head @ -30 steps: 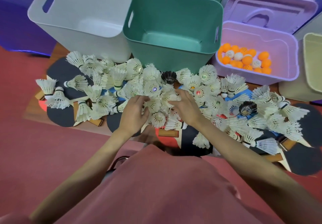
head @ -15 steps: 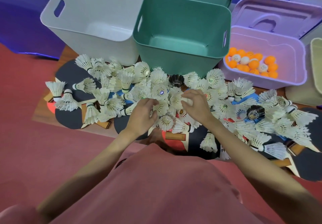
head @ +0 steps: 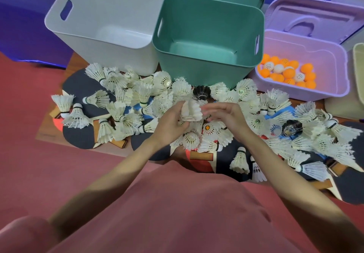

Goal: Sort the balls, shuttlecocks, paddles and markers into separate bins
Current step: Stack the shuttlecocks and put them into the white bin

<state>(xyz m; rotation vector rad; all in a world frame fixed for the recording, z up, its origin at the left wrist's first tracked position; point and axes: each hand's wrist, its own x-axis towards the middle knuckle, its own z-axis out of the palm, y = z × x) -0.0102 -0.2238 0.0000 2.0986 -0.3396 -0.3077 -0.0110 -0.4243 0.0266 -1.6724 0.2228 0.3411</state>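
Shuttlecocks lifted, green bin straight ahead

A bunch of shuttlecocks [head: 190, 110] sits in the left hand [head: 171, 123], which grips it above the pile [head: 216, 115]; its long axis cannot be told. The right hand [head: 229, 118] hovers just beside it, fingers loosely spread, holding nothing. The green bin [head: 208, 42] lies directly beyond both hands, the left one nearer to delivering.

Soft, even indoor light falls from above, leaving only faint shadows under the shuttlecock pile [head: 197, 115]. The white bin [head: 102, 26] looks slightly washed out, and violet-blue light tints the top corners. Wide-angle distortion bows the bins outward toward the edges. Fine feather detail is smeared by compression, and the right hand [head: 226, 119] shows slight motion blur.
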